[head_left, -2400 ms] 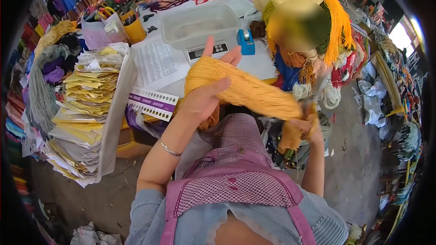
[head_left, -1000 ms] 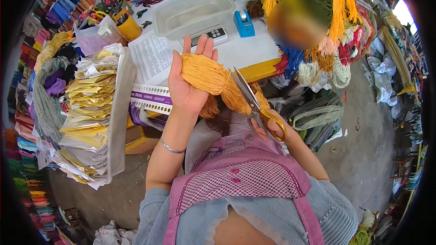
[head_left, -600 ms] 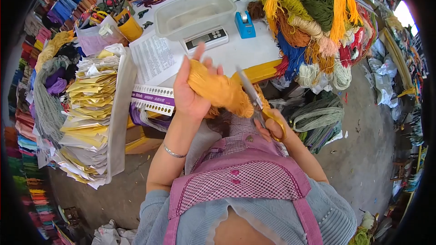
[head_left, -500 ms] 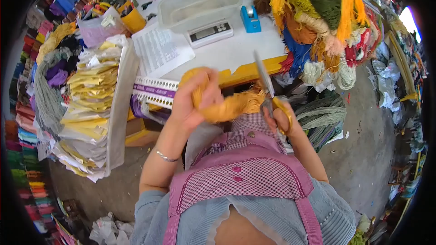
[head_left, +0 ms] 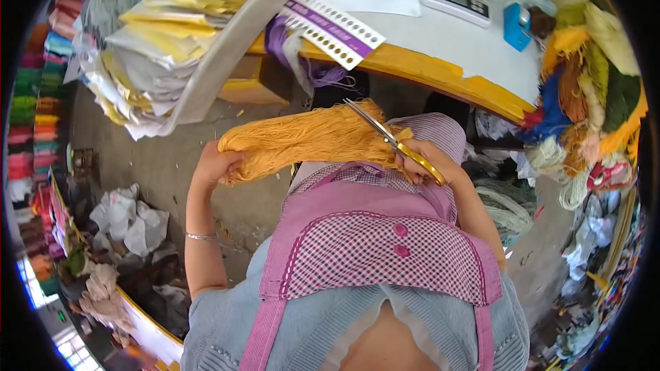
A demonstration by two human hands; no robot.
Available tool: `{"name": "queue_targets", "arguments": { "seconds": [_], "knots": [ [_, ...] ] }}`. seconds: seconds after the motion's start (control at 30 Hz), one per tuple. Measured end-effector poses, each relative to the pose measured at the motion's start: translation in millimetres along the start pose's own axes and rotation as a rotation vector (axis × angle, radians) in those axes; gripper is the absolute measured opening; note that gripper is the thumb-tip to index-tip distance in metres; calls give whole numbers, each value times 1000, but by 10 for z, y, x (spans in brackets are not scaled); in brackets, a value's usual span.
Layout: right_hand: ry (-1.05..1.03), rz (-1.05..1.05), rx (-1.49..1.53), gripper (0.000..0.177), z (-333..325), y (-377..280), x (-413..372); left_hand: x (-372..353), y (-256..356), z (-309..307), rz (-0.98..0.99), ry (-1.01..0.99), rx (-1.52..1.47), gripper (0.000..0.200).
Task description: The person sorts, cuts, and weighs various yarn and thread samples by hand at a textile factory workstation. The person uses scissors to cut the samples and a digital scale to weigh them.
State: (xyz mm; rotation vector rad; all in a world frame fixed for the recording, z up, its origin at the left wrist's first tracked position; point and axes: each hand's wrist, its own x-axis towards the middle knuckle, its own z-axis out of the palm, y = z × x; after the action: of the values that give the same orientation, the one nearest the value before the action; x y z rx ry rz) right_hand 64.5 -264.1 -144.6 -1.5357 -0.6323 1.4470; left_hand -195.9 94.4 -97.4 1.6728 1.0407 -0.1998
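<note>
A skein of golden-yellow yarn stretches across in front of my apron, above my lap. My left hand is closed around its left end. My right hand holds scissors with gold handles, and the right end of the skein lies against its fingers. The scissor blades point up and left, overlapping the yarn near its right end, and look closed together.
Ahead is a table with a worn yellow edge. It bears a scale, a blue tape dispenser and a punched purple-white card. Yellow packets fill a bin at left; colourful skeins hang at right.
My left hand has moved left and down, drawing the bunched yarn out into a long, spread skein. The scissors have tilted further left, across the yarn. The view has shifted downward.
</note>
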Motion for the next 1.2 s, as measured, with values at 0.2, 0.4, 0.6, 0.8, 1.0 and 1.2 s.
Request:
{"name": "queue_targets", "arguments": {
  "seconds": [0.2, 0.4, 0.6, 0.8, 1.0, 1.2],
  "knots": [
    [-146, 109, -9, 32, -186, 217, 494, 88, -451, 75, -67, 62, -498, 10],
    [-191, 185, -37, 39, -181, 27, 499, 444, -786, -43, -184, 52, -898, 13],
    [-260, 177, -102, 40, -159, -30, 578, 704, -760, -67, -160, -19, -1223, 14],
    [-279, 236, -194, 42, -134, -132, 708, 840, -706, -44, -151, -20, -1262, 15],
    [-326, 191, -285, 42, -102, -111, 834, 816, -707, -25, -155, 0, -1278, 15],
    [-122, 294, -210, 21, 63, -266, 656, 743, -833, -26, -123, -51, -1241, 15]
  ]
}}
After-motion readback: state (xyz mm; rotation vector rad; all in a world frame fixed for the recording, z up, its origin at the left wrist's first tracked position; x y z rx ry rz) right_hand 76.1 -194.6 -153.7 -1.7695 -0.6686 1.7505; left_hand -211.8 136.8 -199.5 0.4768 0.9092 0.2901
